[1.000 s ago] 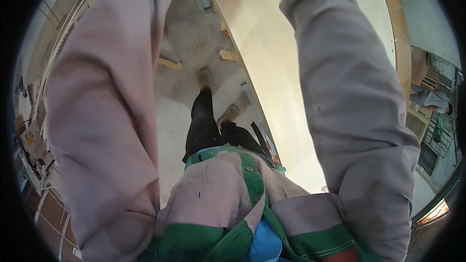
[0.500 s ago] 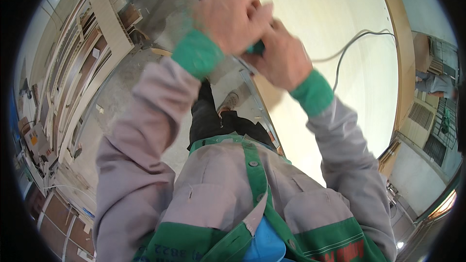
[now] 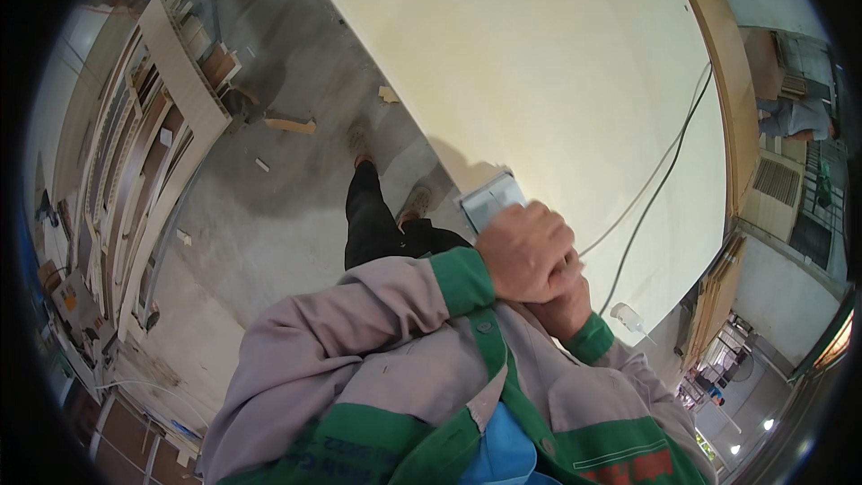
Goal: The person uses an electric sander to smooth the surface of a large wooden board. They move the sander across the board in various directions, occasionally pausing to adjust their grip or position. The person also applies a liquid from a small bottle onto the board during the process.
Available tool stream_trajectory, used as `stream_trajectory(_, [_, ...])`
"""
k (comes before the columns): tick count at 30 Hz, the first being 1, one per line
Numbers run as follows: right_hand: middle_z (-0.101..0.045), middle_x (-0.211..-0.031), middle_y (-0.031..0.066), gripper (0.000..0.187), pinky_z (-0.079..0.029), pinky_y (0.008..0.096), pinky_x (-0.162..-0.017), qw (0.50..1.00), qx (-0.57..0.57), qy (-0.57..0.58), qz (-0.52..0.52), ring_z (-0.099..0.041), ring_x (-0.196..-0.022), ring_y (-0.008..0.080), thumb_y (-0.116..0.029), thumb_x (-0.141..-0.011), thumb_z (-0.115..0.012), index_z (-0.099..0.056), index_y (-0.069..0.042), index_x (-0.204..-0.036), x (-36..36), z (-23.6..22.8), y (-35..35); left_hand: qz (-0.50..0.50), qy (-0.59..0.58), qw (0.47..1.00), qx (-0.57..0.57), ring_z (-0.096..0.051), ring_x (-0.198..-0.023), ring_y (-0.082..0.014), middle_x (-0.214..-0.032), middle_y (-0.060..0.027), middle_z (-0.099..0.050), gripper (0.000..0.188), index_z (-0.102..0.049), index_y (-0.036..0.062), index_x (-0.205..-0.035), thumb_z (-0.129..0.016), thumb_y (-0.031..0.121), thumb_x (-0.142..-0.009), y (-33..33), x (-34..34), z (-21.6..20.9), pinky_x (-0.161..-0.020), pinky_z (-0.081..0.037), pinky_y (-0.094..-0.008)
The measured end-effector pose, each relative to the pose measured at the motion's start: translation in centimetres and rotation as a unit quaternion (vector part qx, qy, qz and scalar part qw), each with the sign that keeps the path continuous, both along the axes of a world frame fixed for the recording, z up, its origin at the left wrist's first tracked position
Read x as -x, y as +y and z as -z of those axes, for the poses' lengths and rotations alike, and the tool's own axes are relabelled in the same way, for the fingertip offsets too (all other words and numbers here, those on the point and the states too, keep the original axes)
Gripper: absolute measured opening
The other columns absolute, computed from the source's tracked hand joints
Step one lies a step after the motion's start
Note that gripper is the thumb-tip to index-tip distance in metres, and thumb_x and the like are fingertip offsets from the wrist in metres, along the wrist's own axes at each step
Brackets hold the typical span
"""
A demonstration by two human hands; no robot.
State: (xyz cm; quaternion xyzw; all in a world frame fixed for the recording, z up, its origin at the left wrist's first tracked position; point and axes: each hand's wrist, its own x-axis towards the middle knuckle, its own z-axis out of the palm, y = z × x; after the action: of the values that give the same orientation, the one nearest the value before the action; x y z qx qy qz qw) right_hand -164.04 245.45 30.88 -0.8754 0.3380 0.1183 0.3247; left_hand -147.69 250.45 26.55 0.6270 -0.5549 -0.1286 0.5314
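Observation:
Both my hands are closed together round a trim router point(image 3: 492, 201), its body mostly hidden by my fingers. The router's squarish, pale grey base plate shows beyond my knuckles, at the left edge of a large cream-white panel point(image 3: 539, 63). My left hand point(image 3: 523, 251) is uppermost, with its fingers wrapped over the tool. Just below and to the right, my right hand point(image 3: 564, 305) grips too, partly covered by the left. A dark cable point(image 3: 660, 184) trails across the panel on the right. Near the panel's near corner is a small white bottle point(image 3: 627, 316).
Stacked board offcuts point(image 3: 166, 117) line the left side. Wood scraps point(image 3: 290, 125) are scattered on the grey concrete floor point(image 3: 260, 166), where my feet stand beside the panel. At the far right, part of another person point(image 3: 795, 117) is visible near stored boards and a vented cabinet point(image 3: 779, 178).
Both hands have come down and nearer my chest along the panel's left edge, bringing the router with them. Its base plate and the white bottle now show.

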Motion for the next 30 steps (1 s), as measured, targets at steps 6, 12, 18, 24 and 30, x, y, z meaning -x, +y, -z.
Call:
stream_trajectory(6, [-0.056,-0.134,0.019,0.065,-0.06,0.053,-0.072,0.997,0.022,-0.073,-0.022,-0.071,-0.09,0.0419,-0.029,-0.084,-0.079,-0.053,-0.017,-0.143,-12.5,1.5,-5.4,-0.053,-0.034,0.998,-0.013,-0.062,-0.062,-0.0298,-0.067,-0.0056,-0.062,0.018,-0.064,0.0127,-0.074,-0.076,0.026,-0.078,-4.9,-12.3,0.4,-0.059,-0.05,-0.0439])
stream_trajectory(12, [-0.067,-0.119,0.0219,0.06,-0.058,0.0496,-0.087,0.979,0.152,-0.139,-0.004,-0.07,-0.1,0.0432,-0.033,-0.08,-0.084,-0.063,-0.009,-0.131,-23.9,2.7,-20.4,-0.015,-0.102,0.99,-0.091,-0.07,-0.076,-0.0327,-0.078,-0.0109,-0.072,0.038,-0.072,0.01,-0.084,-0.065,0.047,-0.091,-20.0,-23.9,-0.6,-0.07,-0.054,-0.0462])
stream_trajectory(18, [-0.076,-0.11,0.0162,0.056,-0.056,0.0417,-0.091,0.979,0.125,-0.067,0.148,-0.072,-0.102,0.0329,-0.037,-0.08,-0.088,-0.07,-0.004,-0.121,-21.1,1.4,-29.2,0.089,-0.18,0.968,-0.15,-0.071,-0.088,-0.0323,-0.095,-0.0162,-0.076,0.042,-0.074,0.0046,-0.099,-0.056,0.042,-0.1,-31.8,-20.3,-2.4,-0.083,-0.056,-0.0461])
stream_trajectory(24, [-0.069,-0.124,0.0162,0.062,-0.057,0.0452,-0.089,0.961,0.097,-0.037,0.258,-0.069,-0.107,0.0367,-0.027,-0.076,-0.088,-0.062,-0.014,-0.13,-9.8,2.3,-14.7,0.208,-0.125,0.968,-0.067,-0.066,-0.086,-0.0359,-0.087,-0.0106,-0.069,0.037,-0.069,0.014,-0.083,-0.066,0.05,-0.09,-22.4,-11.1,0.8,-0.075,-0.055,-0.0503])
stream_trajectory(30, [-0.062,-0.129,0.0173,0.061,-0.06,0.0473,-0.078,0.962,0.006,0.046,0.268,-0.069,-0.103,0.0391,-0.021,-0.079,-0.082,-0.058,-0.016,-0.134,-10.0,0.2,-0.8,0.302,-0.026,0.953,-0.027,-0.061,-0.077,-0.0253,-0.08,-0.0052,-0.062,0.03,-0.065,0.0123,-0.079,-0.074,0.04,-0.085,-9.9,-11.1,0.1,-0.063,-0.05,-0.0385])
